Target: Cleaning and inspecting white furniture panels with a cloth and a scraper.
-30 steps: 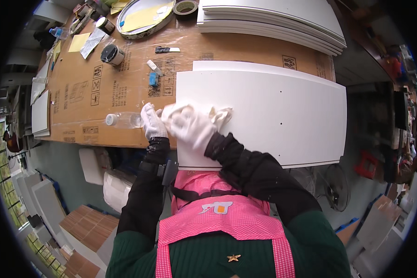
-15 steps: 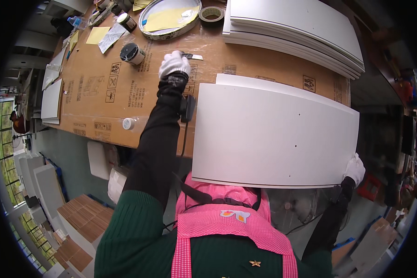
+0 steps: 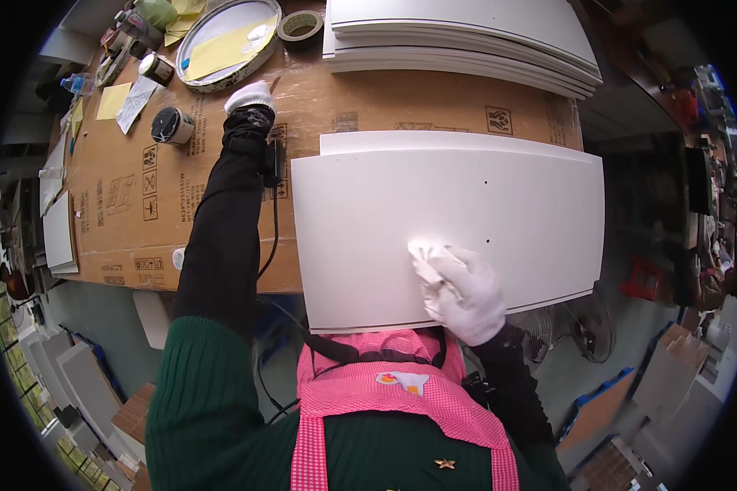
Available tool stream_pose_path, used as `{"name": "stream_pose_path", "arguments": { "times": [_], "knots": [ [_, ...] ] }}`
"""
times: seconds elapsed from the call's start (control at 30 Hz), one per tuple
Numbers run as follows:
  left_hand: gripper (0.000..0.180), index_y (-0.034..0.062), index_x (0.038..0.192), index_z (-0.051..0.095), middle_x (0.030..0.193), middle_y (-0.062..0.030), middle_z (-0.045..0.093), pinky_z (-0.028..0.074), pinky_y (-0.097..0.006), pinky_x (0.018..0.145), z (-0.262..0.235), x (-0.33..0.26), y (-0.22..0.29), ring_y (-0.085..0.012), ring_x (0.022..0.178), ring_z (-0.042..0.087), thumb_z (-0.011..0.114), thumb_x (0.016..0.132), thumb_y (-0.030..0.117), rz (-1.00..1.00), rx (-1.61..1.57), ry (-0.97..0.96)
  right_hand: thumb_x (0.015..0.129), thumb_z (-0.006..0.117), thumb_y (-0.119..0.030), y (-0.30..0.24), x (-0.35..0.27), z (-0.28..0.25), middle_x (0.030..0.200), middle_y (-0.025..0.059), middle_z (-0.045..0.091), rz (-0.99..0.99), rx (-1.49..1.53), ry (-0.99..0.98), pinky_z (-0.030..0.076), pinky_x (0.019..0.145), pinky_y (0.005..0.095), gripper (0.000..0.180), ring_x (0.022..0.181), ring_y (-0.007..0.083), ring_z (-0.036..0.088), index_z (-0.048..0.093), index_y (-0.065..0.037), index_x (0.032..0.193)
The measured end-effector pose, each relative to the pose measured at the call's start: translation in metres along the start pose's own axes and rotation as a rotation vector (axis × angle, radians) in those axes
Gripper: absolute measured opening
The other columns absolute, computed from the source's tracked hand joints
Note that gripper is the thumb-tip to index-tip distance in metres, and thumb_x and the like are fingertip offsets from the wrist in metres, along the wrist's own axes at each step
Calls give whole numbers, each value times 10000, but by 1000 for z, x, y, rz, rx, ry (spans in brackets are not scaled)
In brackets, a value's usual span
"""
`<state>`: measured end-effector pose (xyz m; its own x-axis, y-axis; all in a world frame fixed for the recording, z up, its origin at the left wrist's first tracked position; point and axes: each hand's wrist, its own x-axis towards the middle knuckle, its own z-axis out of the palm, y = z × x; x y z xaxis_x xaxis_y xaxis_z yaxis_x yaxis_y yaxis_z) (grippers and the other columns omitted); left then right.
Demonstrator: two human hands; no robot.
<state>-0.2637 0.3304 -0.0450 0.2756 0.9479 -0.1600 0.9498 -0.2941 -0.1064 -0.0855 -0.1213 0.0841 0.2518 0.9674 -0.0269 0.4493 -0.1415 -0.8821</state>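
White panel (image 3: pixel 368 204) is mostly hiding another board (image 3: pixel 458 141), lengthwise running left-right; right hand (image 3: pixel 471 299) is clutching cloth (image 3: pixel 426 263); left hand's (image 3: pixel 251 96) grip I can't tell.

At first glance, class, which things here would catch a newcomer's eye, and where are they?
The large white panel dominates the middle, where the gloved right hand holds a crumpled white cloth. The pink checked apron stands out at the lower centre, and a stack of white boards lies at the top, right of centre.
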Motion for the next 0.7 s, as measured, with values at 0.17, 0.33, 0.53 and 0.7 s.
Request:
{"name": "stream_pose_path", "arguments": {
  "times": [0.17,0.33,0.53,0.7],
  "knots": [
    [279,42,1020,659,1007,-203,709,528,-431,837,-96,-96,63,-337,970,693,593,923,295,145,-475,140,859,663,-135,1,35,33,876,168,607,300,410,-406,547,683,326,320,750,278,645,626,-21,1156],
    [227,-26,1057,660,853,-36,695,461,-200,530,-117,-235,77,-48,667,598,675,920,154,232,-1447,-335,941,634,-216,15,53,12,1069,164,666,-253,-193,46,529,819,311,330,951,218,668,641,11,1181],
    [327,-13,1210,614,975,-101,697,529,-266,789,-67,-292,116,-109,868,646,662,938,161,311,-1439,-590,956,617,-162,20,71,36,949,58,695,335,603,12,538,782,263,272,858,115,649,688,6,1158],
    [424,23,1228,611,1125,-160,671,541,-366,833,-60,-305,125,-280,945,675,720,847,174,481,-1071,31,1013,540,-180,37,88,25,843,44,694,365,743,478,547,608,250,209,759,107,669,650,-23,1097]
  ]
}}
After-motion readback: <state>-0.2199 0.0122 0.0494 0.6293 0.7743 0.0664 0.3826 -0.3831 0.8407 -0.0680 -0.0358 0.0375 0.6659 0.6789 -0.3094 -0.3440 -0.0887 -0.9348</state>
